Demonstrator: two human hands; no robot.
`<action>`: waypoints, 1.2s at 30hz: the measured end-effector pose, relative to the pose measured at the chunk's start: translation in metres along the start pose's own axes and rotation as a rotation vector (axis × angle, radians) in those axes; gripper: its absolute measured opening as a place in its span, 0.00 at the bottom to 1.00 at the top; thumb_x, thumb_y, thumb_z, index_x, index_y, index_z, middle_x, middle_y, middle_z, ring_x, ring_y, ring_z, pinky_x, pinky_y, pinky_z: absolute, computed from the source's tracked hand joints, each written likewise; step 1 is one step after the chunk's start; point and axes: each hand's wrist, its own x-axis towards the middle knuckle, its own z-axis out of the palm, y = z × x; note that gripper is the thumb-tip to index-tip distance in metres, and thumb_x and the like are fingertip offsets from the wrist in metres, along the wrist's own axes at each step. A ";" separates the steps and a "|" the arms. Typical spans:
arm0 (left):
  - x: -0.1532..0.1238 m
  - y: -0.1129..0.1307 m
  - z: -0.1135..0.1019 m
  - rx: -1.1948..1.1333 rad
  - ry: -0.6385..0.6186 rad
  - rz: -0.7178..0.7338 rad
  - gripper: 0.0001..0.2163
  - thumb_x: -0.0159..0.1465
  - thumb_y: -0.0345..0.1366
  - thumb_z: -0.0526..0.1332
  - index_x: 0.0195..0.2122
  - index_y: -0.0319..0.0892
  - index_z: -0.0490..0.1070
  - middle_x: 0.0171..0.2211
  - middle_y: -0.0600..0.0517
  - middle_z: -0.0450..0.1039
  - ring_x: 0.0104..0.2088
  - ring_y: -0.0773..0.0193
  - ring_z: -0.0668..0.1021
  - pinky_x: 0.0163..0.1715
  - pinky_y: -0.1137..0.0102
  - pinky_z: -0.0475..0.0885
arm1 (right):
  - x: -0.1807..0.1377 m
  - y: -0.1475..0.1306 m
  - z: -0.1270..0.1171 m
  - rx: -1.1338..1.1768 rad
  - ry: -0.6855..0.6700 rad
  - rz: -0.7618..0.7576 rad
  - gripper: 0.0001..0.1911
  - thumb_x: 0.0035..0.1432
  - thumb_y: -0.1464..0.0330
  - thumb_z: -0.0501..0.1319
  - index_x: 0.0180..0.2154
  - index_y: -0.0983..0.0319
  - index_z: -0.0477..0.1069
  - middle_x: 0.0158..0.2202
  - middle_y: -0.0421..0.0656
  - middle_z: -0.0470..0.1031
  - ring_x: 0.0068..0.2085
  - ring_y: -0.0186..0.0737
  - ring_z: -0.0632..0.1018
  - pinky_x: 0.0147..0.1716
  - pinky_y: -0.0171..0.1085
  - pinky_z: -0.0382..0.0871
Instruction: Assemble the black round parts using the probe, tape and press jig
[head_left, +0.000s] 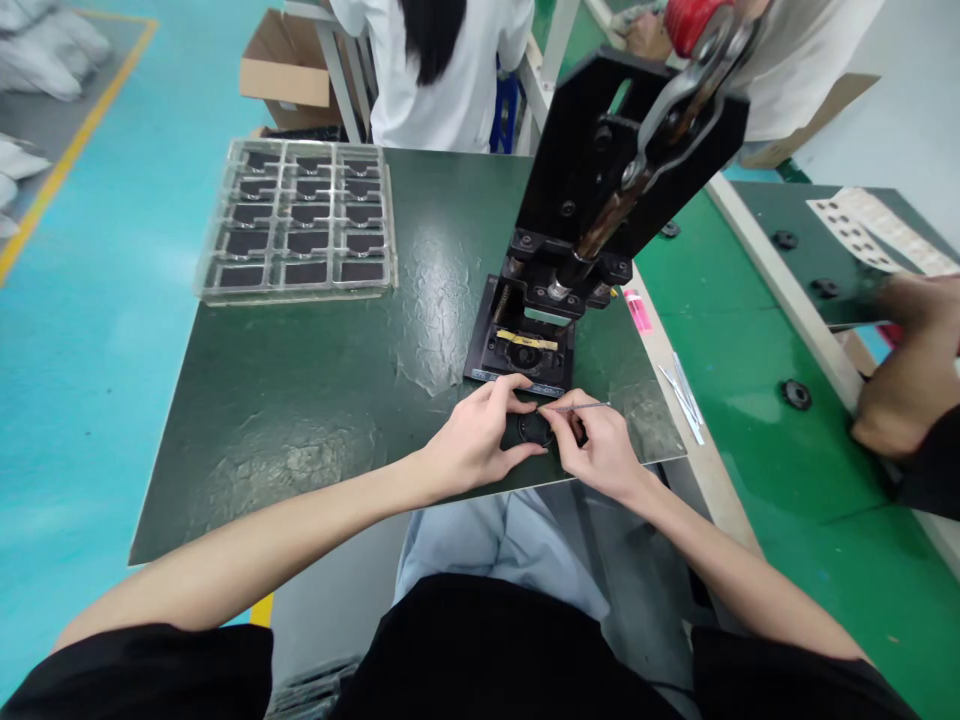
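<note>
A small round black part (534,428) lies on the dark green table near its front edge, between my two hands. My left hand (487,435) curves round its left side, thumb and fingers gripping its rim. In my right hand (592,440) a thin metal tool, like tweezers (589,406), is pinched, its tip end at the part's upper right edge. Just beyond my fingers stands a black hand press (525,370) with a yellow strip (527,341) across its base. Its lever arm (622,205) rises up and to the right.
A clear compartment tray (300,290) with dark pieces stands at the table's back left. On the right runs a green conveyor (720,330) with a black round part (796,394) on it. A co-worker's arm (911,370) is at far right; another person (442,80) sits ahead.
</note>
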 end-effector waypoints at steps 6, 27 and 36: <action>0.000 -0.001 0.002 0.002 0.010 0.016 0.34 0.59 0.37 0.75 0.60 0.43 0.55 0.45 0.48 0.81 0.54 0.52 0.81 0.51 0.60 0.79 | 0.003 0.000 -0.001 -0.054 -0.056 -0.026 0.06 0.70 0.74 0.57 0.39 0.60 0.69 0.31 0.43 0.76 0.29 0.38 0.78 0.30 0.37 0.73; 0.004 -0.005 0.004 -0.007 0.042 -0.055 0.36 0.52 0.43 0.80 0.50 0.46 0.55 0.38 0.54 0.79 0.47 0.52 0.84 0.47 0.60 0.80 | 0.010 -0.026 -0.062 -0.080 0.176 0.056 0.14 0.71 0.72 0.56 0.52 0.57 0.77 0.38 0.44 0.82 0.35 0.40 0.81 0.37 0.42 0.78; 0.003 -0.001 0.003 0.006 0.036 -0.012 0.35 0.54 0.42 0.79 0.52 0.44 0.56 0.39 0.51 0.79 0.49 0.52 0.83 0.48 0.59 0.79 | 0.005 -0.023 -0.051 -0.162 0.113 -0.059 0.18 0.68 0.76 0.59 0.56 0.58 0.76 0.37 0.46 0.82 0.36 0.43 0.80 0.39 0.45 0.79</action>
